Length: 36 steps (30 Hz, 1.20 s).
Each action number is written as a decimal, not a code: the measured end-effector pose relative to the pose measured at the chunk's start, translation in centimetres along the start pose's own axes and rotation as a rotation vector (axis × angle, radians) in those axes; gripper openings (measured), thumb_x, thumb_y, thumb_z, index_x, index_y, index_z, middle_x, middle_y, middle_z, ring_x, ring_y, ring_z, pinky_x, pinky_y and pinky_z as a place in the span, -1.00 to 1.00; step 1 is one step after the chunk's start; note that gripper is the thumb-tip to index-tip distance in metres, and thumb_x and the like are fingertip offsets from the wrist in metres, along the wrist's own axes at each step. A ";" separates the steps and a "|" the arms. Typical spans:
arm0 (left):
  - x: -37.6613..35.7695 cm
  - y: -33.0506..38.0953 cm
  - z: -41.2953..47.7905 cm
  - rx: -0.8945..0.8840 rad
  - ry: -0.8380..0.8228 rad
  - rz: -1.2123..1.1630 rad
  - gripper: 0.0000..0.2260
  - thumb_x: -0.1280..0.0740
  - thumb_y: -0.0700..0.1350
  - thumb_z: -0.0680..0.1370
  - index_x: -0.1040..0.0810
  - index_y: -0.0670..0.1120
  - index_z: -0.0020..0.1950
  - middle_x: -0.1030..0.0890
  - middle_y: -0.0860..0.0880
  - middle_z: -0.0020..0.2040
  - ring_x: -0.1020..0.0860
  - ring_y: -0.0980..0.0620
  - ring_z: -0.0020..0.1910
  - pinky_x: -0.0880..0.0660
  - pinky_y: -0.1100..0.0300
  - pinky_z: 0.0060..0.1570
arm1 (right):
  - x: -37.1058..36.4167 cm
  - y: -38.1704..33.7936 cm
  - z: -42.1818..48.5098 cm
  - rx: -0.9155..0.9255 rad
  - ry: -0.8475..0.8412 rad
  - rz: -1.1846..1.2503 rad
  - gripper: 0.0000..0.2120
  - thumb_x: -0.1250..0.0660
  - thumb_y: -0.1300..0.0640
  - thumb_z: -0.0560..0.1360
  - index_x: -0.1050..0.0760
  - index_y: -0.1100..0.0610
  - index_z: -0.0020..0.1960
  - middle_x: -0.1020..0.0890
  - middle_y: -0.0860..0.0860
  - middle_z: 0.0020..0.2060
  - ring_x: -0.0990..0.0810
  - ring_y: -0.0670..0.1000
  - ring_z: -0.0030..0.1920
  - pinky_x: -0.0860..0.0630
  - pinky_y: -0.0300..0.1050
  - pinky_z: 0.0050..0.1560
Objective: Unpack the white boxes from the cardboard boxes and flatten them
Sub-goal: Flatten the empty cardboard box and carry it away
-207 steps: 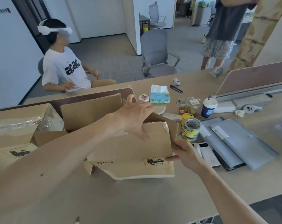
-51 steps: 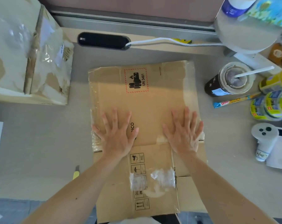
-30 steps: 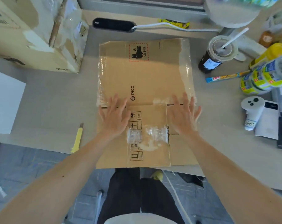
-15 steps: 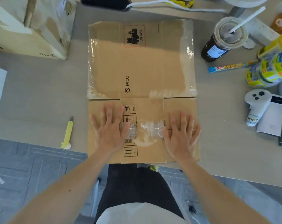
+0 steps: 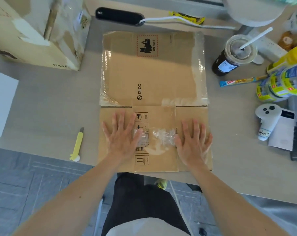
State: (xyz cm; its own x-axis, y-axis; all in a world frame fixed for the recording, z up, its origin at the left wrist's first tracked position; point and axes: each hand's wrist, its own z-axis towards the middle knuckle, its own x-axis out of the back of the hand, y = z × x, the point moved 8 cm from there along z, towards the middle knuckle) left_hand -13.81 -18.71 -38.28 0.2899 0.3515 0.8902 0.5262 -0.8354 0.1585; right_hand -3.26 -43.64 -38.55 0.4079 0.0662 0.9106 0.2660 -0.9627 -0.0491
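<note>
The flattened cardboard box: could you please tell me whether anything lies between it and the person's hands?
Nothing visible does. The left hand and right hand lie flat, fingers spread, directly on the near flaps of the flattened cardboard box. Crumpled clear tape sits between the two hands, reaching their thumbs.

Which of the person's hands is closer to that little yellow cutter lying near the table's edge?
Left. The left hand presses flat on the flattened cardboard box, with the yellow cutter just to its left. The right hand presses the box's other side, farther from the cutter.
</note>
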 end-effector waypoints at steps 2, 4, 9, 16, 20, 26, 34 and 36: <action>1.6 0.1 0.2 -0.023 0.021 -0.130 -0.41 0.16 0.37 0.57 0.02 0.26 0.59 0.06 0.05 0.64 0.12 -0.03 0.61 0.20 -0.24 0.50 | 1.9 -0.3 0.8 -0.032 0.043 0.078 -0.46 0.00 -0.29 0.56 -0.08 -0.20 0.50 -0.10 0.01 0.48 -0.10 0.17 0.47 0.00 0.26 0.42; 4.5 -0.8 0.7 -0.002 0.116 -0.303 -0.52 -0.09 0.24 0.56 -0.24 0.19 0.47 -0.27 0.02 0.51 -0.23 -0.05 0.49 -0.08 -0.16 0.43 | 4.3 -0.3 2.2 -0.094 0.073 0.237 -0.53 -0.20 -0.11 0.51 -0.24 -0.09 0.39 -0.27 0.02 0.34 -0.28 0.17 0.31 -0.18 0.22 0.33; 10.4 -5.8 5.1 0.340 0.222 -0.693 -0.59 -0.28 0.08 0.51 -0.44 -0.01 0.32 -0.40 0.03 0.23 -0.48 -0.12 0.25 -0.29 -0.06 0.35 | 9.0 1.2 7.4 -0.288 0.088 0.630 -0.51 -0.30 -0.02 0.51 -0.33 -0.02 0.41 -0.36 0.08 0.34 -0.38 0.19 0.33 -0.34 0.18 0.33; 10.6 -9.9 11.4 0.513 -0.018 -0.665 -0.56 -0.26 0.12 0.51 -0.48 -0.17 0.23 -0.56 -0.17 0.20 -0.52 -0.20 0.13 -0.42 0.02 0.03 | 10.5 2.3 10.3 -0.495 0.008 0.706 -0.31 -0.39 -0.11 0.46 -0.17 0.02 0.47 -0.42 0.19 0.31 -0.44 0.28 0.29 -0.41 0.18 0.24; 9.8 -9.7 11.8 0.478 -0.030 -0.735 -0.58 -0.31 0.17 0.48 -0.54 -0.17 0.07 -0.61 -0.12 0.01 -0.54 -0.12 -0.08 -0.36 0.09 -0.18 | 10.5 2.8 10.4 -0.543 -0.020 0.679 -0.27 -0.40 -0.17 0.45 -0.24 0.10 0.49 -0.43 0.15 0.38 -0.41 0.21 0.35 -0.38 0.09 0.24; 9.2 -10.2 12.0 0.470 -0.047 -0.812 -0.58 -0.39 0.14 0.52 -0.57 -0.23 0.06 -0.63 -0.10 -0.04 -0.57 -0.11 -0.04 -0.42 0.10 -0.12 | 9.7 3.4 10.2 -0.593 -0.040 0.743 -0.26 -0.37 -0.31 0.26 -0.51 0.14 0.27 -0.60 0.11 0.19 -0.55 0.19 0.19 -0.49 0.04 0.11; 10.4 -7.5 10.1 0.425 -0.027 -1.134 -0.87 -0.35 -0.05 0.59 -0.49 -0.08 0.02 -0.62 -0.12 -0.01 -0.59 -0.07 -0.12 -0.54 0.03 -0.04 | 11.7 2.5 8.4 -0.499 0.109 0.838 -0.67 -0.36 -0.04 0.52 -0.53 0.23 0.07 -0.60 0.14 -0.08 -0.57 0.18 -0.02 -0.43 -0.02 -0.08; 10.8 -7.3 9.2 0.420 0.001 -1.152 -0.84 -0.34 -0.03 0.60 -0.48 -0.10 0.07 -0.62 -0.12 0.01 -0.61 -0.09 -0.07 -0.54 0.01 0.00 | 12.1 2.6 7.5 -0.489 0.141 0.863 -0.71 -0.36 -0.02 0.52 -0.52 0.21 0.03 -0.60 0.13 -0.10 -0.57 0.19 -0.03 -0.44 0.00 -0.07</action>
State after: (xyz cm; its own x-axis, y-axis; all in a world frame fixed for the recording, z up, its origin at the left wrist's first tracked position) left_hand -7.13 -4.95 -33.71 -0.5159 0.7942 0.3211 0.6912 0.1644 0.7037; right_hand 8.95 -43.37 -30.74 0.1759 -0.7074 0.6846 -0.4735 -0.6705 -0.5712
